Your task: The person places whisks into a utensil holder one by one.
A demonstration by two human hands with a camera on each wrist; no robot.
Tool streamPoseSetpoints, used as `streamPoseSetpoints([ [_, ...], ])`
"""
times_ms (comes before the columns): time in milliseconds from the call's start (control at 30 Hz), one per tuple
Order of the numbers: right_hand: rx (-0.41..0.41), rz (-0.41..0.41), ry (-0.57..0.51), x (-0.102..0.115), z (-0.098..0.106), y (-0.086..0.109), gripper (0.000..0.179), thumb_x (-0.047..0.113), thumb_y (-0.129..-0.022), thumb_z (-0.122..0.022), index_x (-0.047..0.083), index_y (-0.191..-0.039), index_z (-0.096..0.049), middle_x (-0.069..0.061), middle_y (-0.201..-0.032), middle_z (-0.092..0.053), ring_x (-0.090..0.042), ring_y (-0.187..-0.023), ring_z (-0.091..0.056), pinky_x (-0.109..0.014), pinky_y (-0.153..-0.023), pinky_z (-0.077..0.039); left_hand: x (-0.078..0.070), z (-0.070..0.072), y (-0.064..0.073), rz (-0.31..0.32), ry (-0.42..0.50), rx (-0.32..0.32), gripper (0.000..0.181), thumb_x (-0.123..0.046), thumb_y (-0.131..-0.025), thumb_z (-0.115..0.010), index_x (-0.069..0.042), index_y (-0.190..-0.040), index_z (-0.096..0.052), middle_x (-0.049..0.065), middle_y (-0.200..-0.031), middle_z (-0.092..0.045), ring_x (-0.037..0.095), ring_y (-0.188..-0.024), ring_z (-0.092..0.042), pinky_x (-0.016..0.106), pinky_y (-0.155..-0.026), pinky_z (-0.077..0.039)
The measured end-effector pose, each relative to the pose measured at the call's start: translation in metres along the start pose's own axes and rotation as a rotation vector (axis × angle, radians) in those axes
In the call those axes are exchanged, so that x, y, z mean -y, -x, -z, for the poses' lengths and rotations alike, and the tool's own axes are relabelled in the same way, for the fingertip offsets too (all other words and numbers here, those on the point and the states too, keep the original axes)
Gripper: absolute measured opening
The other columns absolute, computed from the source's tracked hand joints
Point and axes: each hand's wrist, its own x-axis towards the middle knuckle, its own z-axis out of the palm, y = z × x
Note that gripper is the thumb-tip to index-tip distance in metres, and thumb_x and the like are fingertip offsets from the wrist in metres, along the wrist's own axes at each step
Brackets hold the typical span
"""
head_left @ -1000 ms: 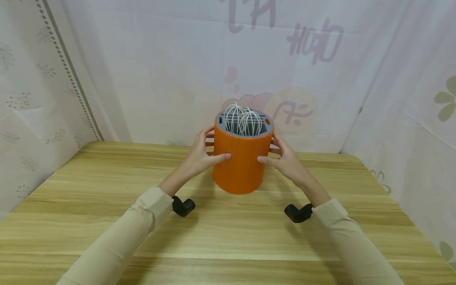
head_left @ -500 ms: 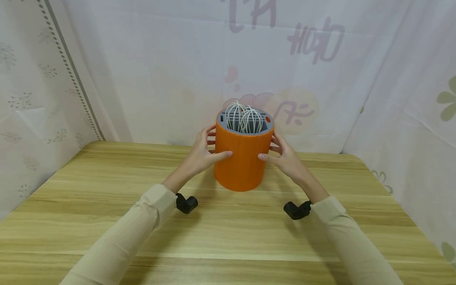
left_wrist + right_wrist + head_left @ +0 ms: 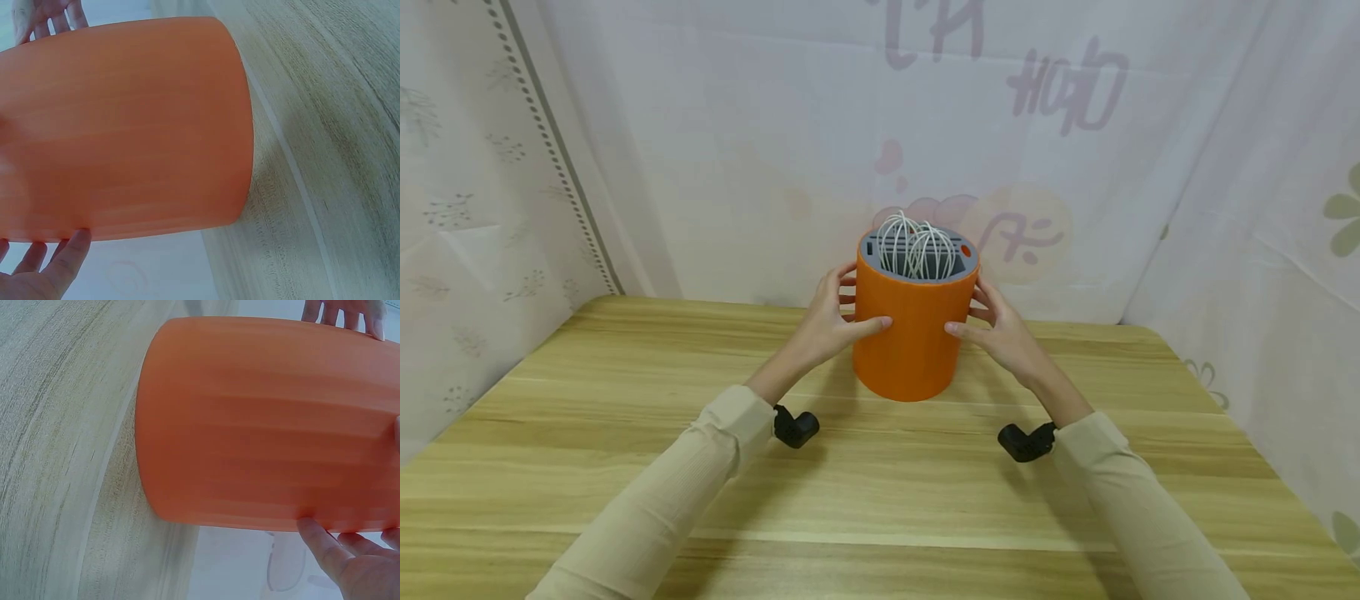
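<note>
An orange cylindrical knife block (image 3: 910, 333) with a grey slotted top (image 3: 967, 267) stands upright between both hands in the head view. Two whisks (image 3: 925, 250) stick out of its top, wire loops up; their handles are hidden inside. My left hand (image 3: 832, 321) grips the block's left side, thumb across the front and fingers round the side. Opposite it, my right hand (image 3: 1003, 329) grips the right side in the same way. Both wrist views show the block's smooth orange wall (image 3: 137, 125) with fingertips touching it. Whether its base touches the table, I cannot tell.
The wooden table (image 3: 880, 500) spreads around and in front of the block. Behind it hangs a pale printed curtain (image 3: 737, 167), with more cloth at the left and right sides. A black wrist camera (image 3: 795, 427) sits below the left hand, another (image 3: 1026, 442) below the right.
The knife block has shifted very slightly up and to the right in the head view, both hands keeping their grip on it. The curtain pattern has shifted slightly right too.
</note>
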Motion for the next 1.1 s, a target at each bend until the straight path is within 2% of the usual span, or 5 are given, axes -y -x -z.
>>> streamPoseSetpoints([
  [200, 0.005, -0.008, -0.012, 0.001, -0.001, 0.000, 0.087, 0.026, -0.085, -0.067, 0.030, -0.150, -0.008, -0.007, -0.154, -0.020, -0.032, -0.134, -0.033, -0.055, -0.104, -0.035, 0.001, -0.001, 0.001, -0.015, -0.005, -0.004, 0.091, -0.030, -0.077, -0.075, -0.016, -0.146, -0.018, 0.014, -0.139, -0.029, 0.031, -0.120, -0.041, 0.045, -0.100, -0.043],
  [733, 0.002, -0.002, 0.009, -0.001, -0.001, 0.000, 0.088, 0.029, -0.085, -0.067, 0.028, -0.150, -0.008, -0.009, -0.154, -0.019, -0.036, -0.134, -0.033, -0.057, -0.102, -0.036, 0.002, -0.001, 0.001, -0.006, -0.018, -0.009, 0.090, -0.031, -0.077, -0.075, -0.016, -0.146, -0.019, 0.013, -0.139, -0.030, 0.029, -0.118, -0.041, 0.046, -0.099, -0.043],
  [867, 0.001, -0.003, 0.114, -0.005, 0.001, 0.003, 0.086, 0.033, -0.086, -0.066, 0.025, -0.150, -0.008, -0.008, -0.155, -0.017, -0.037, -0.136, -0.030, -0.055, -0.105, -0.033, 0.005, 0.002, 0.002, -0.027, -0.048, -0.015, 0.087, -0.031, -0.080, -0.072, -0.013, -0.146, -0.019, 0.014, -0.139, -0.031, 0.031, -0.120, -0.040, 0.048, -0.102, -0.039],
  [967, -0.009, -0.004, 0.247, -0.008, 0.005, 0.008, 0.085, 0.037, -0.087, -0.064, 0.019, -0.151, -0.010, -0.009, -0.156, -0.015, -0.037, -0.138, -0.024, -0.055, -0.108, -0.028, 0.008, 0.007, 0.006, -0.067, -0.102, -0.019, 0.081, -0.030, -0.083, -0.069, -0.009, -0.145, -0.021, 0.015, -0.141, -0.030, 0.032, -0.124, -0.036, 0.049, -0.105, -0.034],
  [1100, -0.034, 0.025, 0.477, -0.010, 0.011, 0.015, 0.081, 0.041, -0.088, -0.061, 0.012, -0.150, -0.016, -0.014, -0.155, -0.013, -0.038, -0.141, -0.015, -0.061, -0.109, -0.019, 0.010, 0.017, 0.014, -0.143, -0.248, 0.000, 0.071, -0.027, -0.088, -0.062, -0.005, -0.144, -0.025, 0.017, -0.144, -0.028, 0.033, -0.130, -0.030, 0.049, -0.109, -0.028],
])
